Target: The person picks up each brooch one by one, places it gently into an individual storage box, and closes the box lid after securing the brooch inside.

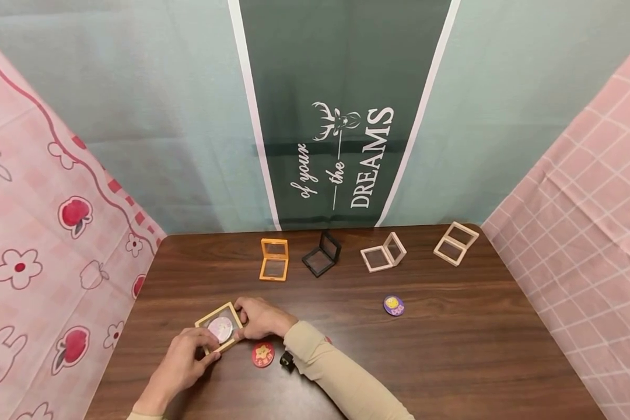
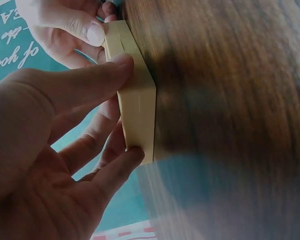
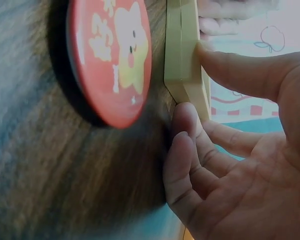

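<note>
A yellow square display case (image 1: pixel 203 321) with a clear window lies at the left of the table, a pale round badge (image 1: pixel 220 329) showing through it. My left hand (image 1: pixel 184 359) grips the case's near left side, thumb on the edge and fingers over the window. From the right, my right hand (image 1: pixel 262 318) holds the opposite side between thumb and fingers. A seam runs along the side of the case (image 2: pixel 140 107) in the left wrist view. Close by the right hand lies a red round badge (image 3: pixel 110 57) with a yellow star figure, face up.
Along the back of the table stand opened cases: orange (image 1: pixel 275 260), black (image 1: pixel 321 255), pale pink (image 1: pixel 383 254) and cream (image 1: pixel 455 243). A purple badge (image 1: pixel 394 305) lies right of centre. A small black object (image 1: pixel 287 361) is beside the right sleeve (image 1: pixel 336 367), which partly covers another red thing.
</note>
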{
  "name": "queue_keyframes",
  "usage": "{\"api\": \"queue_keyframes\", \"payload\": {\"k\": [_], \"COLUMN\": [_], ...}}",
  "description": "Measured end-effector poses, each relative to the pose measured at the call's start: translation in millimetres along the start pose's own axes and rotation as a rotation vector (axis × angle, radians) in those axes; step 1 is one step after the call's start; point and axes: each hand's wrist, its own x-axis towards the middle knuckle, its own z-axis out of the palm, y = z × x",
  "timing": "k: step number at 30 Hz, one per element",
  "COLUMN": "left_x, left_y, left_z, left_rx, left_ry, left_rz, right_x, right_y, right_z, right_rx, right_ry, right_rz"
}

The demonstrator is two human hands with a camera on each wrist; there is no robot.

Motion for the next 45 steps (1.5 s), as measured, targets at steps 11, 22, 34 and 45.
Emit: {"api": "queue_keyframes", "payload": {"k": [11, 22, 34, 45], "left_x": [4.5, 34.1, 81.5, 125.9], "left_y": [2.6, 4.8, 3.8, -4.6], "left_z": [-10.7, -16.3, -13.1, 3.2], "left_rx": [-0.043, -0.144, -0.185, -0.27], "left_ry": [-0.149, -0.138, -0.12, -0.196], "left_rz": [-0.073, -0.047, -0.131, -0.207], "right_x": [-3.5, -26.2, -53.8, -69.0], "right_y": [0.6, 13.1, 15.8, 20.3], "right_z": [-2.0, -18.2, -24.1, -18.3], "right_rx": [-0.008, -0.031, -0.104, -0.166], "right_ry": [0.005, 0.003, -0.007, 0.018], "right_rz": [-0.018, -0.032, -0.097, -0.095]}}
